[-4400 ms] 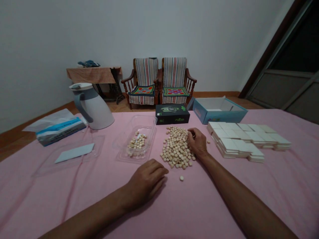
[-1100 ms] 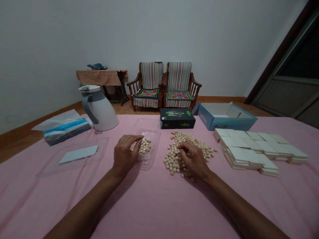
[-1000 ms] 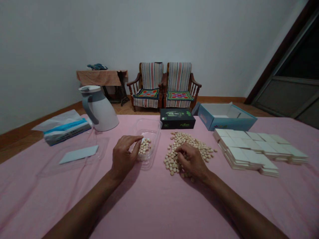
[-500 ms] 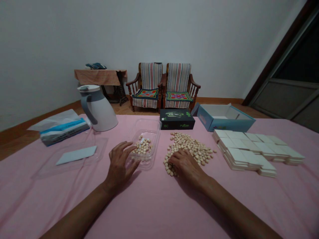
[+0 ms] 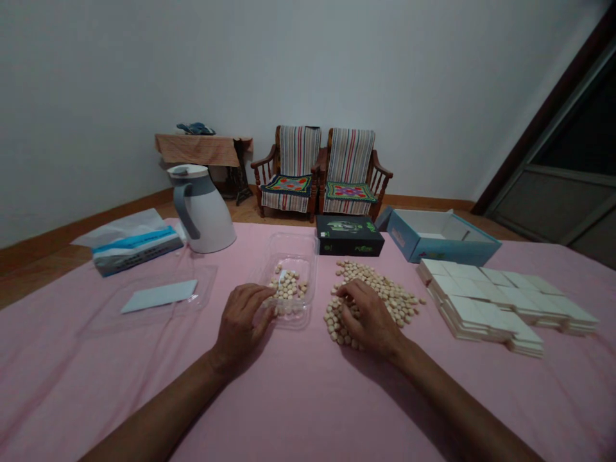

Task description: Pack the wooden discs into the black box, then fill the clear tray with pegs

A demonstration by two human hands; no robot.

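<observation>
My left hand [image 5: 244, 322] is at the near left corner of a clear plastic container [image 5: 312, 263], its fingers and thumb closed on the rim. Small pale wooden pieces [image 5: 289, 286] lie inside the container, beside a bit of white. My right hand [image 5: 369, 319] hovers low over the left part of a spread pile of the same small wooden pieces [image 5: 392, 292]. Its fingers curve downward, with a gap between thumb and forefinger and no piece visible between them. The hand hides part of the pile.
Stacks of pale square tiles [image 5: 486, 292] stand at right, below an open blue box [image 5: 437, 247]. A black box [image 5: 349, 244] sits behind the pile. On the left are a white jug [image 5: 212, 221], a tissue pack [image 5: 137, 249] and a clear lid [image 5: 205, 292] under a pale strip [image 5: 158, 296].
My left hand has closed in on the container's corner. My right hand has lifted slightly, its thumb and forefinger parting. The whole view has shifted a little.
</observation>
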